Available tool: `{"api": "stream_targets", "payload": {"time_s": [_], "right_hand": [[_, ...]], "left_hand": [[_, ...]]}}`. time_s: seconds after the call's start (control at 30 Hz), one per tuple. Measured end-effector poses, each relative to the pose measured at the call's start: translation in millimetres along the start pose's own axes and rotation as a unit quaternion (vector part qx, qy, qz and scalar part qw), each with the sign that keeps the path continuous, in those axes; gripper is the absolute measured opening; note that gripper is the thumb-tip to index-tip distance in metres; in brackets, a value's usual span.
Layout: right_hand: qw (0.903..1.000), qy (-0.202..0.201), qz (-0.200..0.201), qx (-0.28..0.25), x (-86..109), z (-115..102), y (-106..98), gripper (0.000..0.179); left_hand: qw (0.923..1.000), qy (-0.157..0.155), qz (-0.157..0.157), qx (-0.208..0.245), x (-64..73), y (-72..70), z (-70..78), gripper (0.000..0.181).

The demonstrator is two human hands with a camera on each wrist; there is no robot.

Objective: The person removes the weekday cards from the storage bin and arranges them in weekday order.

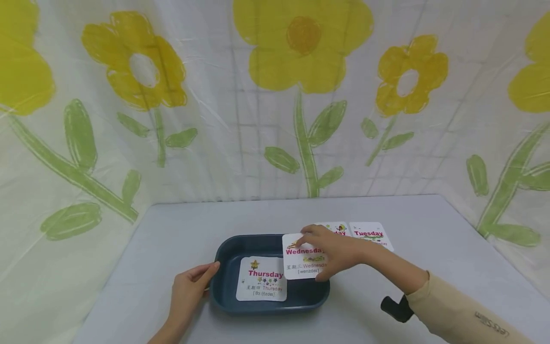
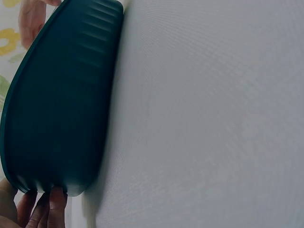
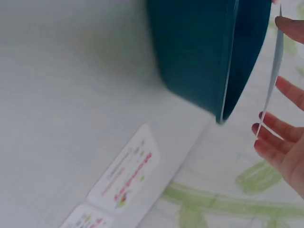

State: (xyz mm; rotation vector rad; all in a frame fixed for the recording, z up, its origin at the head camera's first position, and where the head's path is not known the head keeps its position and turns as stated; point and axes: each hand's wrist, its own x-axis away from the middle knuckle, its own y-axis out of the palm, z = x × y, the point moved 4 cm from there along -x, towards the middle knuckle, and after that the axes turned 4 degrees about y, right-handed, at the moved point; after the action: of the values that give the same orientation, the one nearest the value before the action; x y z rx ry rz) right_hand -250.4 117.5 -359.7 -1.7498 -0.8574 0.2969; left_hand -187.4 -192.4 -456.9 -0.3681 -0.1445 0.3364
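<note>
A dark teal plastic tub (image 1: 258, 308) stands on the white table. My left hand (image 1: 189, 290) grips its left end, thumb at the rim and fingers against the outer wall (image 2: 52, 118). Over the tub's right part, my right hand (image 1: 339, 249) holds a white "Wednesday" card (image 1: 301, 268) by its edges. The right wrist view shows this card (image 3: 274, 71) edge-on, between the thumb and fingers of the right hand (image 3: 289, 147), beside the tub's rim. Inside the tub lies a "Thursday" card (image 1: 262, 287), face up; whether others lie beneath it is hidden.
Behind the right hand, a "Tuesday" card (image 1: 370, 234) lies on the table. Beside it is another card (image 1: 334, 227), partly covered by the hand. A black cylindrical piece (image 1: 397, 308) shows by the right sleeve. A flower-printed curtain (image 1: 215, 143) hangs behind the table.
</note>
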Motion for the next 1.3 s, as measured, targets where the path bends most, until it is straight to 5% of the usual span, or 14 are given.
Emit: {"api": "stream_targets", "payload": {"time_s": [0.5,0.9,1.3], "right_hand": [[0.9989,0.040,0.007,-0.024,54.2,70.7,-16.1,0.074],[0.9965,0.072,0.021,-0.036,64.3,101.0,-12.9,0.071],[0.9889,0.143,0.037,-0.014,82.3,168.5,-13.2,0.069]], "left_hand": [[0.9998,-0.008,0.002,-0.018,-0.1,-0.7,-0.2,0.054],[0.9998,-0.011,-0.004,-0.017,-1.3,0.5,-2.6,0.052],[0.9997,-0.014,-0.002,-0.018,-1.0,0.2,-1.3,0.054]]}}
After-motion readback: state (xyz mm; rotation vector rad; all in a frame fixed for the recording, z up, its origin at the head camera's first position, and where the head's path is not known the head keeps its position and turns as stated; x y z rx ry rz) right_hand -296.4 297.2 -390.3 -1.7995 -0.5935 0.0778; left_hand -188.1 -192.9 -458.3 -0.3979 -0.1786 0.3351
